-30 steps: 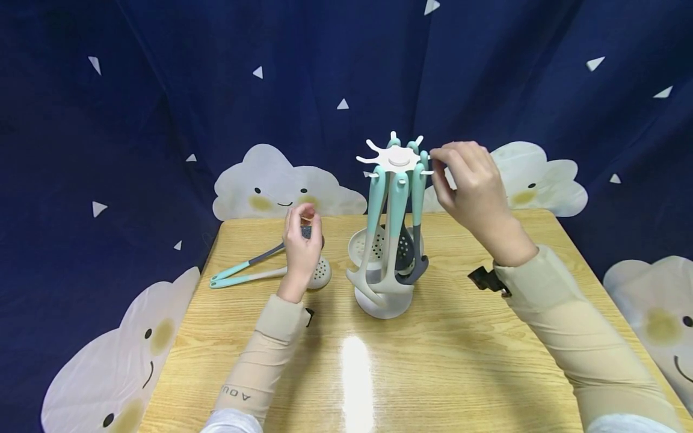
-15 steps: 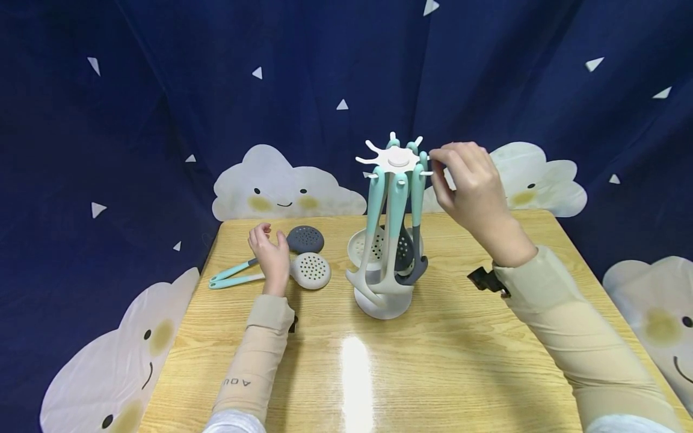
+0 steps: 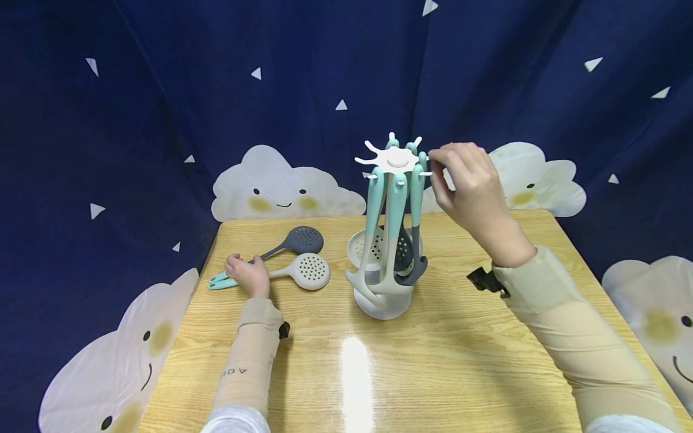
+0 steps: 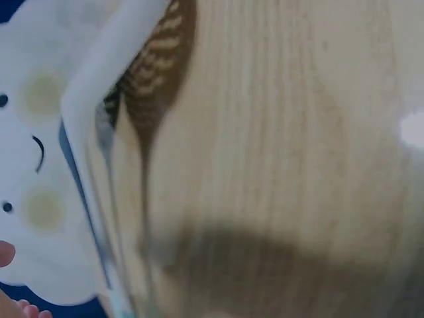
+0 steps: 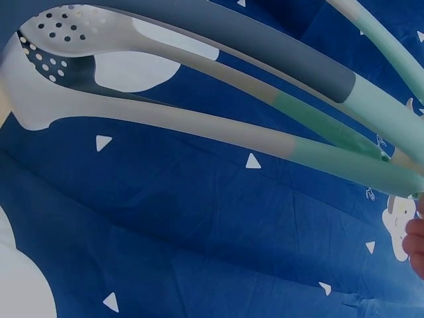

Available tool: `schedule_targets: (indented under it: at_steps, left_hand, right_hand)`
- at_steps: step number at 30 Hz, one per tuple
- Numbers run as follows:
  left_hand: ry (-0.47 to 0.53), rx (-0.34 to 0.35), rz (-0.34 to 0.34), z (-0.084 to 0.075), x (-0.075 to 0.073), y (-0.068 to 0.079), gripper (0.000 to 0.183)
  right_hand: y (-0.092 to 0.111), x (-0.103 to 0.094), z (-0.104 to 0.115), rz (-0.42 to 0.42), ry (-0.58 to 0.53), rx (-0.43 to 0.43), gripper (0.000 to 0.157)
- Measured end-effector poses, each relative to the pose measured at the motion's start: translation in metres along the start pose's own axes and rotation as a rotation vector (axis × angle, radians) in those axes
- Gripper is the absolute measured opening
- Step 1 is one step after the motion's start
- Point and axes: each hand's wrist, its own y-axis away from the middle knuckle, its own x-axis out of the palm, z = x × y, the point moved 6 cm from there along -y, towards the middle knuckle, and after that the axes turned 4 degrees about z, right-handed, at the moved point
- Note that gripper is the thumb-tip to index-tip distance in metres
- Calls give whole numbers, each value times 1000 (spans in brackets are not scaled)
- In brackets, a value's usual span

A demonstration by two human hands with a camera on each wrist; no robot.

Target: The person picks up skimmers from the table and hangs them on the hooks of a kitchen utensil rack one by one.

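On the left of the table lie a dark grey skimmer (image 3: 305,239) and a light grey skimmer (image 3: 311,271), both with mint handle ends. My left hand (image 3: 248,275) is over their handles. In the left wrist view the thumb (image 4: 5,254) stands apart from the fingers, and no firm hold shows. A white rotating utensil rack (image 3: 397,158) stands upright near the middle. Several mint-handled utensils hang from its hooks, including a light one (image 3: 396,210) in front. My right hand (image 3: 470,189) pinches the tip of a right-hand hook; its fingertips are partly hidden.
Below the hanging utensils, the rack's round white base (image 3: 383,305) rests on the wooden table (image 3: 449,367). Two hooks on the rack's left side bear no utensil. A dark blue curtain (image 3: 303,66) with white clouds hangs behind the table.
My left hand has moved left and down from above the skimmers' heads to their handles, uncovering both heads. My right hand has stayed at the rack's hook.
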Motion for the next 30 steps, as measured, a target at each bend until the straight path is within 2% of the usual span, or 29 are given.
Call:
schedule_targets:
  at_steps: [4,9,12,18,23,30]
  left_hand:
    - [-43,-144,18,21,-3,0,41]
    - [-118,-234,20,38,-6,2,58]
    - [-96,-299,31,48,-6,4,67]
    - [13,-438,72,61,-2,7,77]
    - [60,-498,137,65,3,7,79]
    - [154,-536,165,65,5,7,81]
  right_hand:
    - [0,0,0,-4,-2,3,12]
    - [0,0,0,-5,-4,1,12]
    - [0,0,0,-4,-6,1,12]
    - [0,0,0,-6,-7,2,12]
    - [0,0,0,-4,-7,2,12]
    - [0,1,0,6,-8,2,12]
